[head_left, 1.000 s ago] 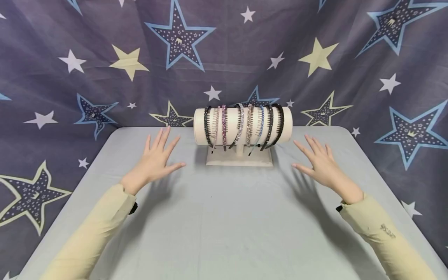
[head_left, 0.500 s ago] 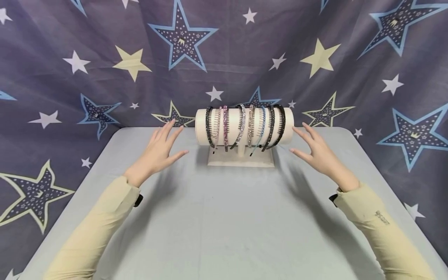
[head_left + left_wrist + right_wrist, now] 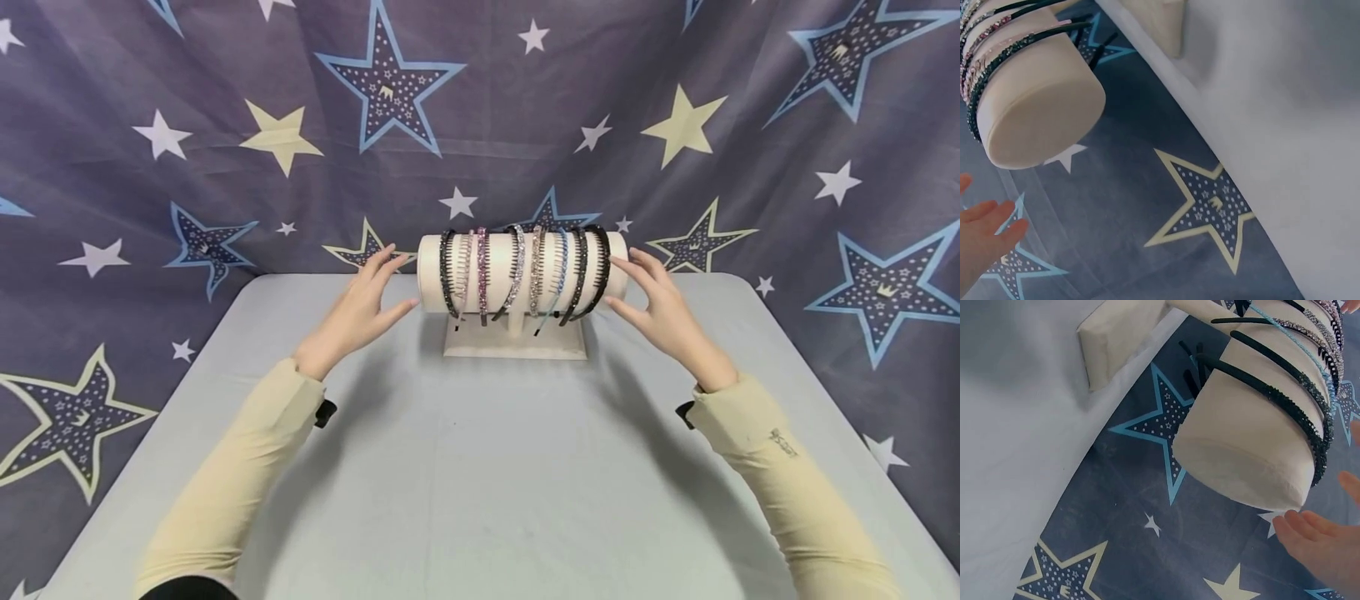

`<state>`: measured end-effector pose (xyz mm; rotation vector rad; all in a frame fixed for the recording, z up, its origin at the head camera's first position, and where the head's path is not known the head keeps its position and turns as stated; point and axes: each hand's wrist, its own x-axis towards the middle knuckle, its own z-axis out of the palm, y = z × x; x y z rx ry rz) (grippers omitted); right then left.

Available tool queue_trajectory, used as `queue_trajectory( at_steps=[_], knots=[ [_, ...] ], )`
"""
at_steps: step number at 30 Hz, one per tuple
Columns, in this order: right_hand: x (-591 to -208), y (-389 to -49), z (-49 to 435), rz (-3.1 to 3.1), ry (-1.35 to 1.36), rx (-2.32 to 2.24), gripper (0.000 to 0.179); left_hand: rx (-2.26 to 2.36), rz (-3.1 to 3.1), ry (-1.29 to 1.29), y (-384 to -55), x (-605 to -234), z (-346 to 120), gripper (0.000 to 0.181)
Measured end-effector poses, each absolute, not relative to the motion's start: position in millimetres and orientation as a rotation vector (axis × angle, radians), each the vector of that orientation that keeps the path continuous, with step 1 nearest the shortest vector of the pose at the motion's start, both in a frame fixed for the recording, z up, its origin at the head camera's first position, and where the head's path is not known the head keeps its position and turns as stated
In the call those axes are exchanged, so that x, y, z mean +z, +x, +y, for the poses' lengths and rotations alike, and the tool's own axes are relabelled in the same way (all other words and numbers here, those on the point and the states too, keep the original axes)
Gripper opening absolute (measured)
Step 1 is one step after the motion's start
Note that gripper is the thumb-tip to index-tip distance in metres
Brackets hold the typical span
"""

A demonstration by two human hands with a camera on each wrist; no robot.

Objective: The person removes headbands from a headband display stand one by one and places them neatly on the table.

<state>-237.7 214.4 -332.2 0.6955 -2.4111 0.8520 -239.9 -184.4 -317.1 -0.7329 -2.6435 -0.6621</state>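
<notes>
A cream padded headband stand (image 3: 500,271) sits at the back of the table, its horizontal roll raised on a short post above a flat base (image 3: 487,344). Several sparkly toothed headbands ring the roll, among them a black one (image 3: 602,271) at the right end, a blue one (image 3: 561,267) and a purple-pink one (image 3: 482,275). My left hand (image 3: 351,312) is beside the roll's left end, fingers extended, holding nothing. At the right end, my right hand (image 3: 666,321) has its fingertips right at the roll's edge. The right wrist view shows that hand's fingers (image 3: 1300,528) close to the end face.
A pale grey-blue cloth covers the table (image 3: 480,467). Right behind its far edge hangs a dark curtain (image 3: 480,108) printed with stars. In the left wrist view, the stand's end face (image 3: 1047,125) reaches out past the table's edge.
Both hands have moved inward toward the two ends of the roll. The right fingertips now reach its edge. The stand and headbands have stayed put.
</notes>
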Motion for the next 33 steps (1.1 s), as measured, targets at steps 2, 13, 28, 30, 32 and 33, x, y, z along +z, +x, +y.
queue_trajectory(
  at_steps=[2,13,28,30,32,33],
  knots=[
    [-333,-240,211,-2.397,0.682,0.880,0.055,-0.708,-2.620,-0.740,-242,-318,-181,0.061],
    [-337,-249,201,-2.356,0.646,1.005,0.052,-0.925,-2.484,-0.737,-256,-328,-166,0.050],
    [-349,-254,198,-2.320,0.596,1.097,0.054,-1.230,-2.412,-0.633,-271,-340,-150,0.040],
    [-349,-254,197,-2.312,0.594,1.097,0.055,-1.263,-2.391,-0.618,-272,-342,-149,0.039],
    [-350,-253,197,-2.305,0.589,1.087,0.055,-1.287,-2.381,-0.618,-273,-343,-148,0.039],
    [-351,-253,197,-2.301,0.585,1.082,0.055,-1.296,-2.380,-0.616,-272,-344,-148,0.040]
  ],
)
